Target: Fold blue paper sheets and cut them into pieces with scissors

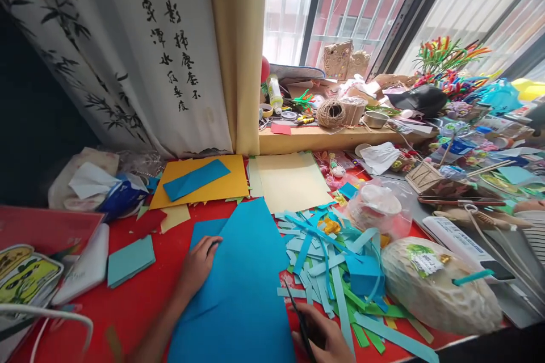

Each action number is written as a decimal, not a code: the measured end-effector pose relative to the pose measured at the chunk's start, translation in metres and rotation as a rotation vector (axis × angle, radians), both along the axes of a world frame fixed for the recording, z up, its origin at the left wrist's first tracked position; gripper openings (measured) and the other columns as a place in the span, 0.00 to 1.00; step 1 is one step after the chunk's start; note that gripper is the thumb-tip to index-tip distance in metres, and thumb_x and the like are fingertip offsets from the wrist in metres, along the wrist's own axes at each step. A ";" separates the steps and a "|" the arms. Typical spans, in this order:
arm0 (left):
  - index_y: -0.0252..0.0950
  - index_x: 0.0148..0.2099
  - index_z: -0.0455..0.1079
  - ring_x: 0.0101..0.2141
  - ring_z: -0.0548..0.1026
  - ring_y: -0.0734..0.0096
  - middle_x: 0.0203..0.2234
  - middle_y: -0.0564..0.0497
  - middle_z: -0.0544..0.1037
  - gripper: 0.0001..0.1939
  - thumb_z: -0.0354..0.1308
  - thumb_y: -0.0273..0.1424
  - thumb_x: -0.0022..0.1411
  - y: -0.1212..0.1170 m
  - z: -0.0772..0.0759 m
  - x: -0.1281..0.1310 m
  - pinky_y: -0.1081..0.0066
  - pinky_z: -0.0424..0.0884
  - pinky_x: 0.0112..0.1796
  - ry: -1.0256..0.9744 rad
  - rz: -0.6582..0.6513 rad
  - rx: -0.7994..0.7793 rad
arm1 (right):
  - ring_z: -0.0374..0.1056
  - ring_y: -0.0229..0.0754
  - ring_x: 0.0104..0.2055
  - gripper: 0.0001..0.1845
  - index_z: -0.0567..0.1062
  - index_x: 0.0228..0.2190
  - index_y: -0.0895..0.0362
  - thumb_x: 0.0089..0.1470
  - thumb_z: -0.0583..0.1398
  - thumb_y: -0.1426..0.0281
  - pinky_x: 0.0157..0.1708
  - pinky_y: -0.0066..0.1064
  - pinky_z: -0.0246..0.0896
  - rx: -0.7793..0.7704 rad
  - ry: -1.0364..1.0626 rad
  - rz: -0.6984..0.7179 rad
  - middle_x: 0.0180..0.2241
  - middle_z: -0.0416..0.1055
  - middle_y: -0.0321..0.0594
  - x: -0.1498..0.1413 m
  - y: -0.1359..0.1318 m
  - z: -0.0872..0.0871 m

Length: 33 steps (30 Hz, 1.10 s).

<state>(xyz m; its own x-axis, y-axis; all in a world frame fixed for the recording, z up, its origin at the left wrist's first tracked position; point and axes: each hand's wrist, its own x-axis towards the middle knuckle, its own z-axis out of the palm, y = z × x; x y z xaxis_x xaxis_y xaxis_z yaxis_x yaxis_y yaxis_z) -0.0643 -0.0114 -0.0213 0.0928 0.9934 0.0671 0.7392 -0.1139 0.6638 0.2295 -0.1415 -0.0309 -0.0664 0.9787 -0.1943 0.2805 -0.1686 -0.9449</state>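
A large blue paper sheet [249, 272] lies on the red table in front of me, one upper corner slanting to a narrow top and a crease low on its left. My left hand [201, 258] is at the sheet's left edge, fingers curled and pressed on the paper; a small dark spot shows at the fingertips. Another piece of blue paper [204, 231] shows beneath it. To the right of the sheet, my right hand [326, 334] grips dark scissors [303, 323], seen nearly edge-on, the thin tip pointing up and left. Their handles are mostly hidden by the fingers.
Blue and green paper strips [336, 278] pile up at right, beside a wrapped coconut [438, 283] with a straw. Behind lie cream paper [293, 181] and yellow paper [200, 173]. Teal paper squares [131, 261] sit at left. The windowsill holds twine [331, 113] and craft supplies.
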 end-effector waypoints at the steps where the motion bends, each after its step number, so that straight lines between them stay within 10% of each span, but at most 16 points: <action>1: 0.40 0.50 0.70 0.46 0.73 0.60 0.46 0.46 0.74 0.20 0.41 0.39 0.66 0.001 0.002 -0.001 0.64 0.72 0.43 -0.008 -0.008 -0.011 | 0.62 0.41 0.26 0.24 0.76 0.42 0.57 0.48 0.60 0.53 0.26 0.30 0.58 0.018 0.006 0.013 0.26 0.69 0.41 0.000 0.000 0.002; 9: 0.45 0.66 0.51 0.59 0.60 0.53 0.64 0.48 0.55 0.30 0.46 0.44 0.63 0.002 0.022 -0.028 0.62 0.68 0.50 -0.045 -0.112 -0.154 | 0.54 0.37 0.27 0.20 0.70 0.45 0.55 0.53 0.60 0.58 0.27 0.29 0.51 0.002 0.105 0.142 0.25 0.61 0.35 0.007 -0.003 0.014; 18: 0.45 0.60 0.63 0.64 0.50 0.53 0.64 0.51 0.55 0.25 0.47 0.42 0.62 -0.002 0.049 -0.048 0.56 0.54 0.58 0.113 -0.198 -0.210 | 0.58 0.36 0.28 0.24 0.68 0.42 0.52 0.45 0.65 0.54 0.29 0.27 0.55 0.067 0.489 0.298 0.26 0.65 0.33 0.016 -0.002 0.015; 24: 0.54 0.58 0.65 0.62 0.55 0.52 0.64 0.57 0.55 0.23 0.51 0.47 0.60 -0.022 0.079 -0.051 0.62 0.65 0.53 0.009 -0.199 -0.198 | 0.63 0.39 0.36 0.26 0.69 0.45 0.52 0.46 0.66 0.56 0.36 0.30 0.58 -0.015 0.420 0.448 0.34 0.68 0.38 0.010 -0.009 0.038; 33: 0.54 0.67 0.45 0.62 0.51 0.44 0.67 0.53 0.43 0.37 0.53 0.48 0.58 -0.022 0.056 -0.027 0.59 0.69 0.48 0.138 -0.205 -0.233 | 0.65 0.38 0.29 0.31 0.71 0.46 0.59 0.45 0.64 0.53 0.19 0.24 0.58 -0.307 0.445 0.485 0.30 0.68 0.40 -0.001 -0.026 0.041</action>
<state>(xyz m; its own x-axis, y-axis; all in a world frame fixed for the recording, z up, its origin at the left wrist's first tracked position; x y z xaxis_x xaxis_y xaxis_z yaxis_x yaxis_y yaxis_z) -0.0911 -0.0337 0.0347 0.2849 0.9401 -0.1871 0.8012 -0.1265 0.5849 0.2287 -0.1672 0.0105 -0.6161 0.7245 -0.3090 -0.0092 -0.3989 -0.9169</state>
